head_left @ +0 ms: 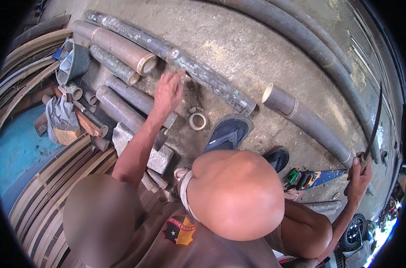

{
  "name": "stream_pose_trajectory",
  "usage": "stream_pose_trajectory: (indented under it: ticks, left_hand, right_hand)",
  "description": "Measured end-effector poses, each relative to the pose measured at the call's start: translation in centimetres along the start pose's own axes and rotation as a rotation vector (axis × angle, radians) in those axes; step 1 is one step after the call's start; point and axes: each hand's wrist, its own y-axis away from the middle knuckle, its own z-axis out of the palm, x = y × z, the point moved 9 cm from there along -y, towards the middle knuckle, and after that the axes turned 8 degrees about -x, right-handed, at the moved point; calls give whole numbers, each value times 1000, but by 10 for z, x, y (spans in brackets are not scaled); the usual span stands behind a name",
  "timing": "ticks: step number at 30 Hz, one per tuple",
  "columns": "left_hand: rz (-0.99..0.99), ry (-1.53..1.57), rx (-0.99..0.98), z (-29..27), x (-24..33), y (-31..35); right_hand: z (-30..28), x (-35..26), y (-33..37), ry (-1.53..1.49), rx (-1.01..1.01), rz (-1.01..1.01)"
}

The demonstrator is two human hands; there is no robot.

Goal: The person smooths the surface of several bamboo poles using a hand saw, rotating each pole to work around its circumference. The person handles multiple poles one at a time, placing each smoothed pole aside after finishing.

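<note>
My right hand (359,177), out at the right, is closed around the handle of a machete (374,134), whose long, dark, slightly curved blade points up and away from me. Toward the far left-centre reaches my left hand (169,91), its fingers extended and nothing visible in them. Just beyond those fingertips lies a mottled dark bamboo pole (212,81) on the concrete floor; whether they touch it I cannot tell. A short cut bamboo ring (197,121) rests nearer to me. Between the hands, a thick brown bamboo length (308,118) lies with its pale cut end facing left.
Several bamboo sections (111,42) lie at the left beside a grey bucket (81,62). A concrete block (160,158) sits below my left forearm. Near my right hand is a handsaw (326,177). Sandals (225,136) are by my knees; long poles (328,58) curve along the far right.
</note>
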Motion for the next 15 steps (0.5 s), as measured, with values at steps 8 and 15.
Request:
stream_pose_trajectory:
  ticks: [8,15]
  left_hand:
    - [-194,58,57,-40,-50,8]
    - [-43,110,14,-12,9,7]
  right_hand:
    - [-24,31,9,6,126,-21]
    - [-30,-16,2,153,179,39]
